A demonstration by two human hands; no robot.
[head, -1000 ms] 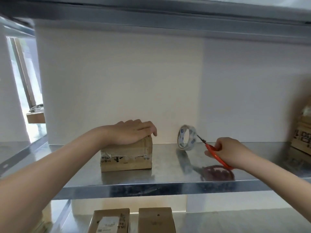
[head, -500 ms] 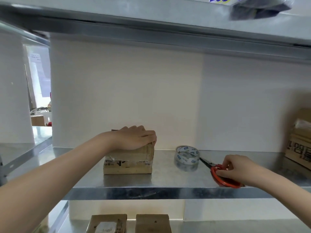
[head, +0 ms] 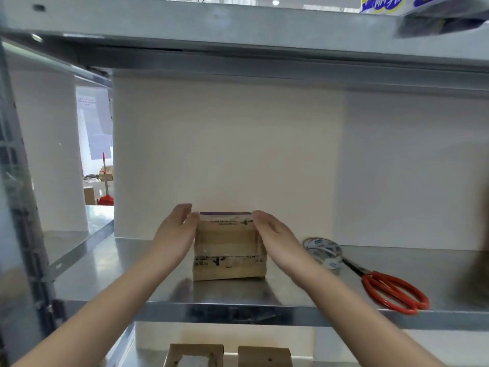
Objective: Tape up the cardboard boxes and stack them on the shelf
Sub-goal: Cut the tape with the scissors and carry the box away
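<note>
Two hands on one box — head view only. Your left hand (head: 176, 235) is flat against the left side of the cardboard box (head: 229, 246), fingers straight and held together; your right hand (head: 276, 238) mirrors it on the right side, palm inward, fingers also together. Whether you're pressing hard or just touching, can't tell. Box sits upright on the metal shelf (head: 238, 308), about mid-width, set back from the front lip, clear tape across its front face and top. Tape roll (head: 324, 251) lies flat on the shelf just right of your right wrist. Red-handled scissors (head: 389, 290) lie beside the roll, blades pointing at it — handles near the front edge. Lower shelf: two more cardboard boxes (head: 195, 354) side by side, only tops visible.
</note>
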